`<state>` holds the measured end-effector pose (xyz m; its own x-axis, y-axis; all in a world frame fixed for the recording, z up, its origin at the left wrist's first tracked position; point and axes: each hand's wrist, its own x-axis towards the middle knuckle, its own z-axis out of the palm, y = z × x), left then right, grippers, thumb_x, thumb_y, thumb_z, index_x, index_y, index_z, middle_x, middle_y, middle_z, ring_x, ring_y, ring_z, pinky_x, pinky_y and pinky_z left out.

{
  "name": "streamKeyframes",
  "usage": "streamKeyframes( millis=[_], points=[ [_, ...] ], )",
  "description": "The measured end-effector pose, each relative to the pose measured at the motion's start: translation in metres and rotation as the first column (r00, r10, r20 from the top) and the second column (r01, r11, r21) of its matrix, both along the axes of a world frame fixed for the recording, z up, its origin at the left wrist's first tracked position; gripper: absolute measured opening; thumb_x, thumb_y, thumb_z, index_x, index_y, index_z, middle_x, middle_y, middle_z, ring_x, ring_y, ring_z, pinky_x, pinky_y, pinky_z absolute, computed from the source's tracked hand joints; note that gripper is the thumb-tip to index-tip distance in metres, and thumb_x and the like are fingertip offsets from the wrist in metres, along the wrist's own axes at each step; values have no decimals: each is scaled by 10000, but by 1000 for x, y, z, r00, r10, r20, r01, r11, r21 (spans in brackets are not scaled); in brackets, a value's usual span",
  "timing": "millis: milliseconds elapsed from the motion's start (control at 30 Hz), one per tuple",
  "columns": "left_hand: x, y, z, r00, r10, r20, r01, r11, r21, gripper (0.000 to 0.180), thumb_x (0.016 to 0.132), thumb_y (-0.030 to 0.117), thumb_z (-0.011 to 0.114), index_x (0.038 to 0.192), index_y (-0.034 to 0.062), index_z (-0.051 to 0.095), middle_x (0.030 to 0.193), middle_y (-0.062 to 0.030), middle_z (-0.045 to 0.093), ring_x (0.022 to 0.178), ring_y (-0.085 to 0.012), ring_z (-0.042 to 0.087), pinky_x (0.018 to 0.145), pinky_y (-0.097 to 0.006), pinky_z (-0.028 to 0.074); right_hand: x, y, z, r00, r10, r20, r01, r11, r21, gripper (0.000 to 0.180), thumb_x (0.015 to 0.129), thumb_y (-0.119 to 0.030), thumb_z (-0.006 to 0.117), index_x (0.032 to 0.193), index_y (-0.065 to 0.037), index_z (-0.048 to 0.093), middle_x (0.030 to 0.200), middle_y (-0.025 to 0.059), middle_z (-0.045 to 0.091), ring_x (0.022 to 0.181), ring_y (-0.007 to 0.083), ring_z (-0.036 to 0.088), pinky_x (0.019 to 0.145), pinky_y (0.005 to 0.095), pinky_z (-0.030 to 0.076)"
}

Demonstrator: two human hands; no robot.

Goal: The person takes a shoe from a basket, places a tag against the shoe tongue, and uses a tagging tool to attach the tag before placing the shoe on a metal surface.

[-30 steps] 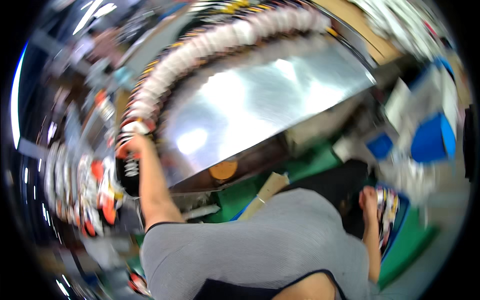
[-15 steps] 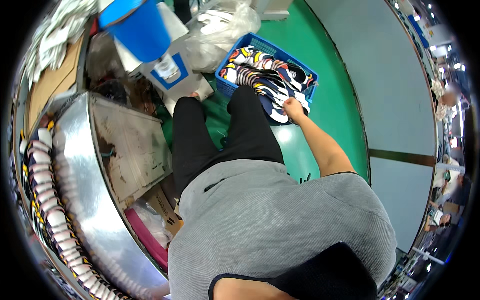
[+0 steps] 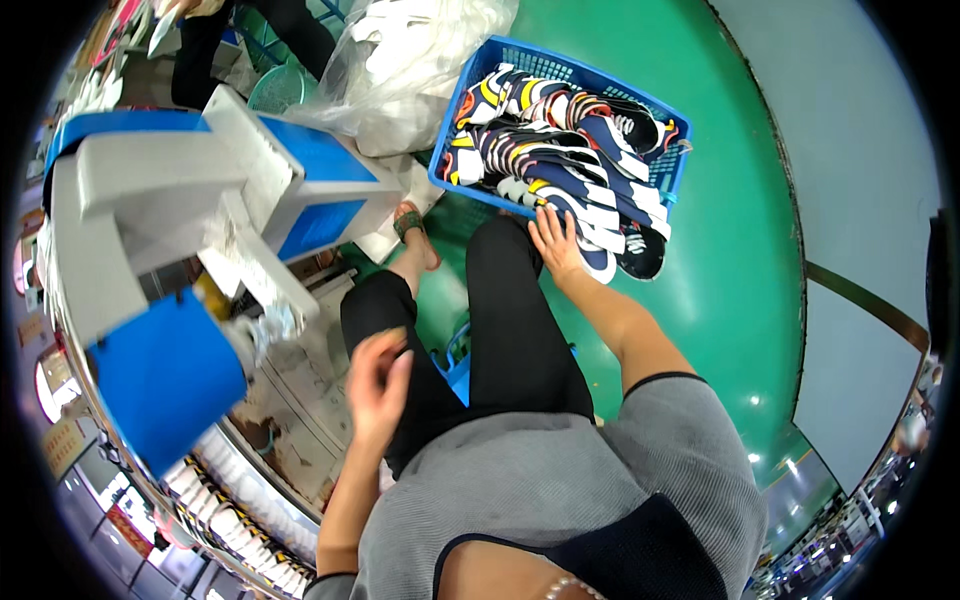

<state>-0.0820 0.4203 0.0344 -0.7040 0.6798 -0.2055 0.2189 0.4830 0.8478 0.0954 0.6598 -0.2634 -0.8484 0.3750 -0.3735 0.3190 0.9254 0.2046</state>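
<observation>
Shoe uppers in navy, white, yellow and coral lie in overlapping rows in a blue plastic basket on the floor beyond my knees. My right hand is at the basket's near edge, its fingers spread against the nearest uppers and gripping none of them. A dark upper with white lacing sticks out past the near right corner. Above my left thigh hovers my left hand, slightly blurred. Its fingers are loosely bent with the thumb apart, and nothing shows between them.
A white and blue machine stands at left, close to my left hand. Below it, more uppers line a rack. A clear bag of white pieces lies beside the basket. Another person's dark-clad legs show at upper left. Grey panels stand at right.
The view has shifted, bringing more of the machine into sight. My left hand has come into view above my thigh. My right hand's fingers, closed at the uppers before, are now spread.
</observation>
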Motion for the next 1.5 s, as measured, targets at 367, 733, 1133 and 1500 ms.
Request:
streamKeyframes(
  millis=[367, 733, 1133, 1500],
  points=[
    [-92, 243, -306, 959, -14, 282, 103, 947, -304, 533, 780, 271, 672, 1179, -46, 515, 1110, -225, 594, 1055, -339, 573, 926, -370, 437, -81, 138, 5, 860, -385, 334, 372, 922, 107, 672, 890, -262, 494, 1470, -111, 190, 1512, 219, 147, 1381, 471, 86, 1071, 646, 59],
    [-107, 334, -403, 823, -532, -199, 464, 832, -306, 748, 704, 196, 703, 1313, -70, 359, 1273, -229, 475, 1190, -362, 448, 1009, -381, 372, -138, 210, -60, 886, -233, 400, 276, 960, -51, 923, 742, -266, 694, 1480, -158, 150, 1503, 153, 223, 1414, 315, 138, 1094, 573, 124],
    [-130, 347, -441, 698, -643, -315, 509, 756, -413, 460, 581, 238, 690, 970, 24, 569, 808, -118, 640, 858, -257, 575, 854, -383, 365, -142, 222, -72, 960, -73, 271, 165, 928, -334, 542, 605, -74, 727, 1089, -27, 488, 985, 137, 611, 862, 276, 635, 732, 325, 529],
    [-87, 323, -285, 753, -541, -375, 569, 821, -45, 595, 576, 203, 649, 1128, 0, 558, 979, -160, 625, 915, -294, 557, 850, -397, 380, -61, 187, 136, 939, -319, -126, 252, 891, -377, 681, 558, 85, 560, 1226, -44, 516, 1163, 159, 576, 1066, 320, 569, 845, 371, 488]
  ],
)
